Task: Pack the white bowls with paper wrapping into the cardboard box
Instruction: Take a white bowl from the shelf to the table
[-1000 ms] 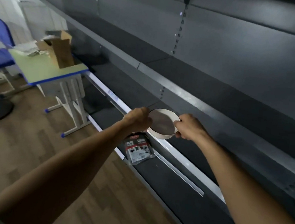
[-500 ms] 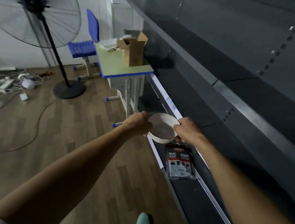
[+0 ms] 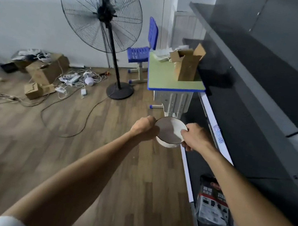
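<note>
While held: 1 bowl (image 3: pixel 170 134), 2 hands.

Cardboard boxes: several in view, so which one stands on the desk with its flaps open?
The tall cardboard box upright on the green desk, flaps up, beside the papers. The other boxes lie on the floor among cables.

Storeroom: dark metal shelving (image 3: pixel 258 100), pedestal fan (image 3: pixel 102 13), floor cartons (image 3: pixel 44 73).

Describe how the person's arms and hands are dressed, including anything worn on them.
Both forearms are bare down to the hands. The left hand and right hand carry no gloves, and no watch, bracelet or ring shows. A white sleeve edge shows at the upper left arm; the right arm's upper part lies outside the picture.
</note>
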`<move>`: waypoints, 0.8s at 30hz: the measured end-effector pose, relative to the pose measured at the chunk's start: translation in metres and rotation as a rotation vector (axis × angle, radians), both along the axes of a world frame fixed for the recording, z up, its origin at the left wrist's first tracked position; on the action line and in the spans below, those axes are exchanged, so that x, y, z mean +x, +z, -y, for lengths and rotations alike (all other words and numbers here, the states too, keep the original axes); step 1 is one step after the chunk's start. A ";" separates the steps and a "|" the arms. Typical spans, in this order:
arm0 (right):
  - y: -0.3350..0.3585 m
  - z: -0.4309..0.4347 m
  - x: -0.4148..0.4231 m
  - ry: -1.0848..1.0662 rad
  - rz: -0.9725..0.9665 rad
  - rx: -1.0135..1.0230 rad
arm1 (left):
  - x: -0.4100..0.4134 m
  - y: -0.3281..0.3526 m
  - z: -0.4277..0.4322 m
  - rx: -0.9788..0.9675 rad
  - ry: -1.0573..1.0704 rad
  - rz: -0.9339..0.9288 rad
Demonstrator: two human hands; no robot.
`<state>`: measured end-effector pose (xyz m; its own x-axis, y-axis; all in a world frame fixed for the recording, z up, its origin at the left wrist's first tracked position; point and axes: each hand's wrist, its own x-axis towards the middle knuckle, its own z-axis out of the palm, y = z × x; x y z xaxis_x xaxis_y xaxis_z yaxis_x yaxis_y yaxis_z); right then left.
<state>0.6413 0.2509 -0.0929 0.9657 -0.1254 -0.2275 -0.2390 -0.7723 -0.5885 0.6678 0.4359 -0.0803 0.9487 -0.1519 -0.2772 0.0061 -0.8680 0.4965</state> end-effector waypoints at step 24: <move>0.001 -0.049 0.225 -0.159 -0.056 0.135 | 0.244 -0.028 -0.041 -0.227 -0.087 -0.016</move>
